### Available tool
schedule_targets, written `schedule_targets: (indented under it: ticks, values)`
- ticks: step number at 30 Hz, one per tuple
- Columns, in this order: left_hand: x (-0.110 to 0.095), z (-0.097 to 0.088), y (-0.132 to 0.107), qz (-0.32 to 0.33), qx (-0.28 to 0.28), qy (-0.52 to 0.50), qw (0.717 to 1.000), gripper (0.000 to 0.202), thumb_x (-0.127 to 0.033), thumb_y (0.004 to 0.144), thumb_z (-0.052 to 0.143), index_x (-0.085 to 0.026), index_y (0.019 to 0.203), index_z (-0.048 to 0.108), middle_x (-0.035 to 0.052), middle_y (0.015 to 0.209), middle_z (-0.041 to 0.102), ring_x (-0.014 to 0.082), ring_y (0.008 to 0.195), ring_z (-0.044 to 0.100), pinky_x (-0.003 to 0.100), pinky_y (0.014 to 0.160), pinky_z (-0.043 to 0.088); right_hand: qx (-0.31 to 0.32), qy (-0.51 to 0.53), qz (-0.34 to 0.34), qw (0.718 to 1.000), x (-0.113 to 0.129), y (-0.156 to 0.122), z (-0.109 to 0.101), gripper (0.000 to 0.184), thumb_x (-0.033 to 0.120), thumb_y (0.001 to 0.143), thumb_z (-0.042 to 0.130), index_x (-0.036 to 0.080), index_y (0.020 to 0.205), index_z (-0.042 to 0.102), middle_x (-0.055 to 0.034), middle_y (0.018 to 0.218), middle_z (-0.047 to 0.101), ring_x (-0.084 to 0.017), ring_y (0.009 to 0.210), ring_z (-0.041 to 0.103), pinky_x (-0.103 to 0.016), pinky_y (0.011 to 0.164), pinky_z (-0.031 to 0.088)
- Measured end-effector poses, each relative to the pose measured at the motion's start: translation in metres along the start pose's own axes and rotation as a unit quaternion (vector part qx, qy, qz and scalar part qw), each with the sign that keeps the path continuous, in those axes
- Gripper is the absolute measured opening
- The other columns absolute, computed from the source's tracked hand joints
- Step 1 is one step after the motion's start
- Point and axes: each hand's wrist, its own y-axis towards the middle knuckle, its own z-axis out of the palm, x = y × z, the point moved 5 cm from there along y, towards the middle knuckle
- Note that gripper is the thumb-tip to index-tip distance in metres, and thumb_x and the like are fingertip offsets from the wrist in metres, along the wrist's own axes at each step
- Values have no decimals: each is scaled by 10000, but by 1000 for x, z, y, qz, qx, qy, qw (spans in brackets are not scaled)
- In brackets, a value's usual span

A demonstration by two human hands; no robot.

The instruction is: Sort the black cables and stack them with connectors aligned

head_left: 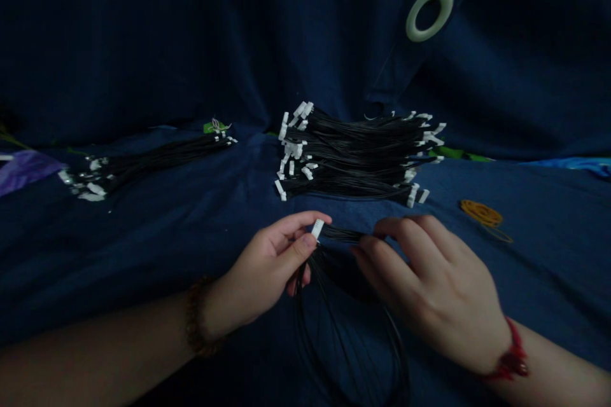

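The left hand [260, 270] clenches a black wire bundle [338, 234] just below its white connector [317, 229]; the right hand [429, 286] has its fingers closed on the same wires. The bundle's loops droop onto the blue cloth [548, 254] near its front edge, in front of a larger wire pile [358, 156].

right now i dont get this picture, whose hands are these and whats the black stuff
This is one picture, from a camera worn on a person's head, looking forward and down, so those are the person's own hands. Dark blue cloth covers the surface. On it lie a large pile of black wires with white connectors on their ends, and a smaller bundle to the left. The left hand pinches a bunch of wires with a white connector at the tip, their long ends hanging down. The right hand's fingers sit beside those wires.
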Motion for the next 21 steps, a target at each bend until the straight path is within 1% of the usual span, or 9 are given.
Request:
schedule_targets:
  ticks: [3,5,7,10,13,16,18,20,21]
  values:
    - [-1,2,-1,0,7,9,1000,407,-399,822,483,-200,1177,475,-45,538,427,34,418,413,111,370,322,-5,-15,-4,1000,1,-1,-1,90,148,743,585,150,832,598,-93,853,554,-211,719,417,-321,593,344]
    - [-1,2,-2,0,8,18,1000,406,-404,824,479,-204,1177,474,-45,541,433,33,417,410,112,374,326,-2,-10,0,1000,2,-1,-2,46,154,760,569,151,797,596,-91,833,555,-207,710,413,-318,588,339]
    - [-1,1,-1,-2,6,28,1000,405,-411,826,472,-210,1177,473,-44,546,441,29,409,398,116,379,327,3,1,4,1000,4,-2,-3,44,156,774,552,153,785,595,-90,818,553,-205,700,408,-318,583,333]
    - [0,-1,-1,1,-4,47,999,408,-426,829,458,-215,1178,475,-37,566,452,33,422,402,123,388,334,9,30,15,999,8,-1,-7,69,150,786,531,159,797,599,-90,822,547,-207,697,410,-318,582,334]
    - [1,-3,0,11,-16,73,997,398,-421,830,457,-228,1178,480,-31,595,464,40,447,417,132,404,349,29,86,46,995,12,1,-11,98,143,797,504,166,759,591,-77,760,535,-205,672,432,-316,569,350]
    - [1,-4,-1,23,-22,95,995,380,-405,829,463,-236,1168,491,-30,607,463,47,466,431,140,415,357,83,153,90,981,13,3,-10,119,117,808,464,170,756,558,-43,671,530,-185,601,485,-298,522,361]
    - [1,-4,-1,26,-25,102,994,374,-399,830,463,-236,1165,495,-28,612,467,50,473,439,143,418,358,136,188,131,964,9,3,-6,108,133,820,446,173,758,526,-22,607,526,-167,518,501,-274,449,331]
    - [1,-4,0,21,-27,100,994,375,-391,830,464,-227,1166,494,-25,612,471,50,469,440,142,413,351,189,207,161,946,3,0,-2,91,159,816,448,178,757,515,-19,596,534,-164,493,512,-267,425,327]
    - [1,-4,0,17,-29,96,995,380,-386,829,466,-218,1169,492,-25,609,472,48,462,436,140,407,346,209,214,168,939,0,-1,0,91,168,810,450,180,755,522,-25,618,547,-166,513,526,-271,444,352]
